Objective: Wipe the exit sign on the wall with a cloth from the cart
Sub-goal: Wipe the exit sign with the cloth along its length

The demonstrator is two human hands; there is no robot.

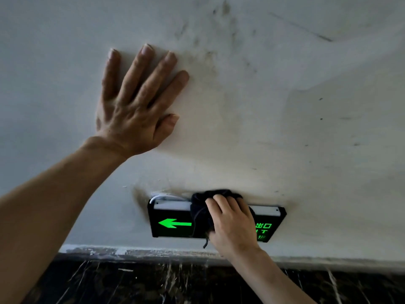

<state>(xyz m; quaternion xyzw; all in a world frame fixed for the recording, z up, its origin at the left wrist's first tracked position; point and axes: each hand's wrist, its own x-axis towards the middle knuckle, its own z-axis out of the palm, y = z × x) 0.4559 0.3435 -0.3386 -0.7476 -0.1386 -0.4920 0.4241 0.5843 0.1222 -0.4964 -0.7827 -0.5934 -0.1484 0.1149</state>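
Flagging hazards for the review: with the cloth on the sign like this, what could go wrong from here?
1. A white cable shows at the top left corner of the exit sign; the cloth in the right hand could snag it.
2. A loose thread hangs off the cloth and might catch the sign's lower edge.
3. The left hand is flat on the smudged wall and may add marks.

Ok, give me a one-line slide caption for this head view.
Right hand presses a dark cloth over the lit exit sign while the left hand lies flat against the scuffed wall.
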